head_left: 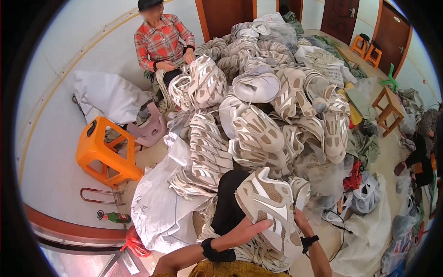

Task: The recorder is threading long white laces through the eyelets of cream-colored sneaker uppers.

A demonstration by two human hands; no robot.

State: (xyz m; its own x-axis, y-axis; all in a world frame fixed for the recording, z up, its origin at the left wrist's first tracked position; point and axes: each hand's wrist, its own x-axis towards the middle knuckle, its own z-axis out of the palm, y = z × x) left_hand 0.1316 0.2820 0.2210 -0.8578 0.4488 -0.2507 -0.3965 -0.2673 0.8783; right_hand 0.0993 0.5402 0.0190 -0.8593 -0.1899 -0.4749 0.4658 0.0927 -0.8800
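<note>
A beige and white shoe upper (pixel 272 198) with mesh panels and white stripes is held above my lap. My left hand (pixel 247 231) is closed on its near left edge, thumb on top and the other fingers hidden beneath. On the right edge, my right hand (pixel 302 224) is closed around the piece, its fingers partly hidden. Another shoe upper (pixel 301 191) shows just behind it. Beyond my dark-clothed knee (pixel 228 203) stands a nested row of similar uppers (pixel 207 147). Pale laces (pixel 263 258) lie bunched below my hands.
A big heap of shoe uppers (pixel 258 127) fills the middle. At the far left, a person (pixel 164 41) in a checked shirt handles laces. An orange stool (pixel 104 152), a white sack (pixel 159 212) and a green bottle (pixel 115 217) are left; a wooden stool (pixel 388 111) is right.
</note>
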